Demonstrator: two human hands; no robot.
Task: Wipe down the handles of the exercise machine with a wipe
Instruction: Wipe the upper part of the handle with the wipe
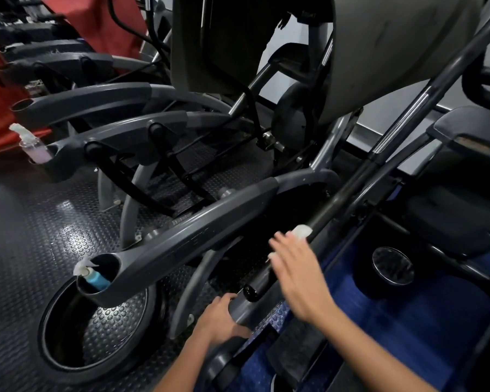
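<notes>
A long black handle bar (348,190) of the exercise machine runs from the lower middle up to the upper right. My right hand (297,274) lies against it near its lower end, blurred, pressing a white wipe (301,231) onto the bar with the fingertips. My left hand (219,319) grips the end of a grey frame rail (239,308) just below the bar's black end cap (251,292).
A grey side arm (198,236) with a cup holder holds a blue spray bottle (95,277). Another bottle with pink liquid (33,147) stands in the neighbouring machine's holder. A black ring-shaped base (48,343) sits on the studded floor. The grey console (393,46) hangs above.
</notes>
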